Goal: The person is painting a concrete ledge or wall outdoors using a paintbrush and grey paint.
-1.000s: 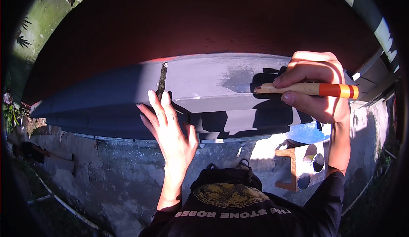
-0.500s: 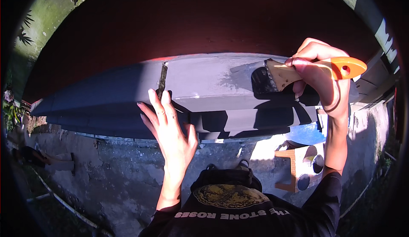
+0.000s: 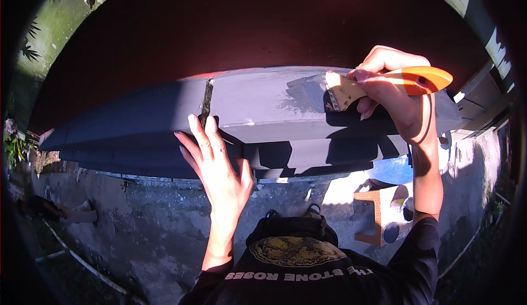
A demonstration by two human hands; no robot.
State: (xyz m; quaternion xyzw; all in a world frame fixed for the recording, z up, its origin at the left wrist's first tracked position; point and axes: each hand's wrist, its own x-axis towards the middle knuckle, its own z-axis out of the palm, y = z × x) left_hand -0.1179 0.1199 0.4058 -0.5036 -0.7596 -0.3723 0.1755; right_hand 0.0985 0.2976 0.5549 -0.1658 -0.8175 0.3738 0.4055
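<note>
In my right hand is a wide paintbrush, its orange-tipped wooden handle pointing to the right. Its bristle end rests against a long grey ledge, where a patch of darker wet-looking paint spreads to the left of the brush. My left hand lies with fingers spread on the ledge's front edge, holding nothing. Just above its fingertips a dark, rough gap cuts across the ledge. The bristles are partly hidden in shadow.
A dark red surface rises beyond the ledge. Below right stands a brown stool with round containers on it, near a blue round object. Another person's leg shows at far left on the worn concrete floor.
My right hand has shifted left with the paintbrush, and the brush has turned so less of its bristles shows. The dark paint patch looks larger to the left. My left hand has barely moved.
</note>
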